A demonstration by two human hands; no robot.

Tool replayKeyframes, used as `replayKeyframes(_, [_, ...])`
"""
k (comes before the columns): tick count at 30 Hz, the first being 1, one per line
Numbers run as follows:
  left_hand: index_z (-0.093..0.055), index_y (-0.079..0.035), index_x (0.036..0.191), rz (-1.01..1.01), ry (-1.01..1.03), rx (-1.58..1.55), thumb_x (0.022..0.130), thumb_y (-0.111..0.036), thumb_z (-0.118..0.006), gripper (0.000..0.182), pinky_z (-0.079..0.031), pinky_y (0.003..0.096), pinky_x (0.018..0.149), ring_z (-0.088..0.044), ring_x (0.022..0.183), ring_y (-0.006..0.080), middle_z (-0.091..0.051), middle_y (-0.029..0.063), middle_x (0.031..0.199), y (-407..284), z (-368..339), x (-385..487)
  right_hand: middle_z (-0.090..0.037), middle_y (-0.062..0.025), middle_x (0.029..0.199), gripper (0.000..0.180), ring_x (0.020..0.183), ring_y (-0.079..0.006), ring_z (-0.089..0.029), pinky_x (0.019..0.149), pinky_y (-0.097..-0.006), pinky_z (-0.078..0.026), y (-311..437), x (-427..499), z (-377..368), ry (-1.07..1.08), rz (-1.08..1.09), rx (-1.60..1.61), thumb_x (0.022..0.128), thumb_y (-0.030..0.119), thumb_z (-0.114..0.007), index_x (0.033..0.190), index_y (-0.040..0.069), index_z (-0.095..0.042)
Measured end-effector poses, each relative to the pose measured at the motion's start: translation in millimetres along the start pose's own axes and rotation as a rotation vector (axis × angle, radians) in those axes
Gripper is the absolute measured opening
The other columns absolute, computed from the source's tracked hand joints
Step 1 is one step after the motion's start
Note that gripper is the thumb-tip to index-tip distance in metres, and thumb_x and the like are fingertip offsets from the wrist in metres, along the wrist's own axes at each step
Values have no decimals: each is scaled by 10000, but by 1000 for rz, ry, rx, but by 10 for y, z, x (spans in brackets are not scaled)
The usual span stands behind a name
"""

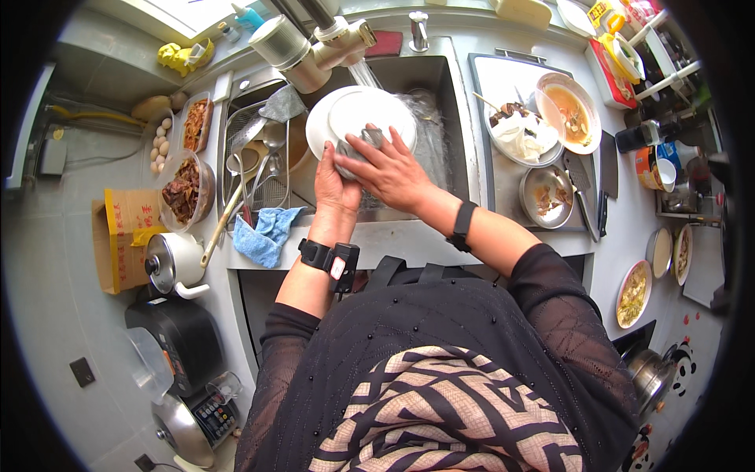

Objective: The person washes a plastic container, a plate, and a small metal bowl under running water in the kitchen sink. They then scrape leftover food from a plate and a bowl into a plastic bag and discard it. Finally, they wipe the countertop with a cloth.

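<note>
A white plate (pixel 371 106) is held over the sink (pixel 439 65), its foot ring towards me. My left hand (pixel 336 186) grips the plate by its near-left edge, thumb on top. Spread over a grey cloth (pixel 354 154), my right hand (pixel 392 171) presses it against the plate's near side. Water runs from the faucet (pixel 336 50) onto or just behind the plate's far rim. Clear plastic film (pixel 433 135) lies in the sink right of the plate. The plate hides part of the basin.
Left of the plate, a wire rack (pixel 230 177) holds ladles and strainers. A blue cloth (pixel 265 236) hangs over the front edge. To the right are a plate with crumpled tissue (pixel 525 144), a bowl of broth (pixel 569 112), a metal bowl (pixel 545 197) and a cleaver (pixel 607 171).
</note>
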State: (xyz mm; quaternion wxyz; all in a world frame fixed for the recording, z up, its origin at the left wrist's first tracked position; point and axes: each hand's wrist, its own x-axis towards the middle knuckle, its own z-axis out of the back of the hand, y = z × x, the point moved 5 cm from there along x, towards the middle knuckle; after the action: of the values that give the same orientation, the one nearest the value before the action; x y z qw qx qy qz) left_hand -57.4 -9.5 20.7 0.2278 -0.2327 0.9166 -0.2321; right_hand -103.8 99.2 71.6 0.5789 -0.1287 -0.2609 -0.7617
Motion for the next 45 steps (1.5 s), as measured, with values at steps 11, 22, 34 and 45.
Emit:
replayKeyframes(11, [-375,-43,1341,21,29,-43,853,-277,-649,606,-314,474,1077,-431,1246,280,-469,102,1341,-50,32,-129,-439,-177,1368,529,1271,-264,-401,1050,-335,-295,-1309,-77,-618,-126,-794,1201,944,329,-446,1377,33,-373])
replayKeyframes(22, [-419,-71,1324,-107,-300,192,908,-561,-424,643,-397,415,1008,-473,1201,254,-503,96,1304,264,436,77,-654,-64,978,398,835,-131,-604,764,-278,-490,-1186,73,-250,-191,-1067,1488,861,338,-662,1082,12,-612])
replayKeyframes(34, [-445,-110,1243,110,-143,52,650,-894,-340,989,-435,480,926,-508,1114,263,-527,84,1200,304,-52,-191,-552,-62,582,305,527,-242,-592,465,-335,-473,-157,132,301,-145,46,155,729,361,-686,654,118,-516])
replayKeyframes(45, [-463,0,1260,75,-304,92,897,-230,-437,431,-392,434,987,-511,1140,298,-547,122,1239,245,84,-486,-648,-102,893,285,925,-234,-618,821,-405,-482,-206,-275,82,343,0,362,851,362,-553,849,91,-640])
